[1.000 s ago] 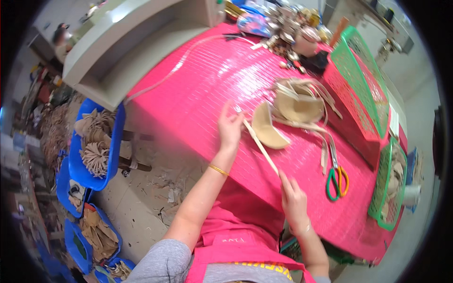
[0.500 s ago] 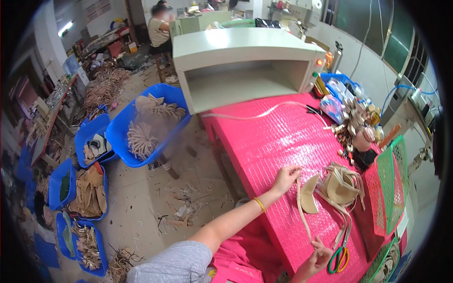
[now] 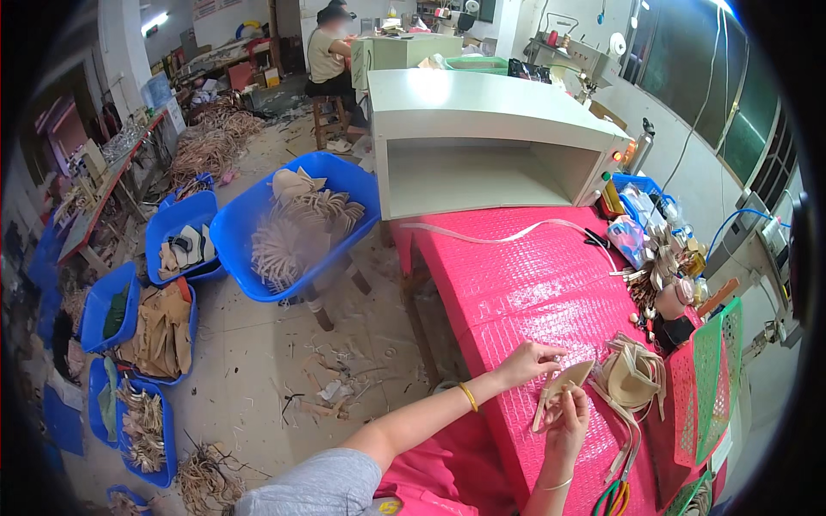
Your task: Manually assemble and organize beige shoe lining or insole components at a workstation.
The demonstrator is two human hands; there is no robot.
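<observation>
My right hand (image 3: 570,423) pinches a curved beige piece (image 3: 575,376) by its lower edge, holding it up above the pink table cover. Close by on its left, my left hand (image 3: 527,365) has its fingertips drawn together at a narrow beige strip (image 3: 542,409), which hangs between the hands; the exact grip is partly hidden. Right of the hands lies a bundle of similar curved pieces and strips (image 3: 630,378). Scissors with green, yellow and red handles (image 3: 613,497) rest on the table beside my right forearm.
A pale box-shaped machine (image 3: 482,103) with an open front stands at the table's far end. Pink and green mesh baskets (image 3: 699,378) line the right edge. Left of the table, a blue tub (image 3: 232,249) holds beige strips. A person (image 3: 329,52) sits far back.
My right hand has picked up the curved piece from the table and brought it near my left hand. The strip, stretched between both hands before, now hangs slack. The view has shifted.
</observation>
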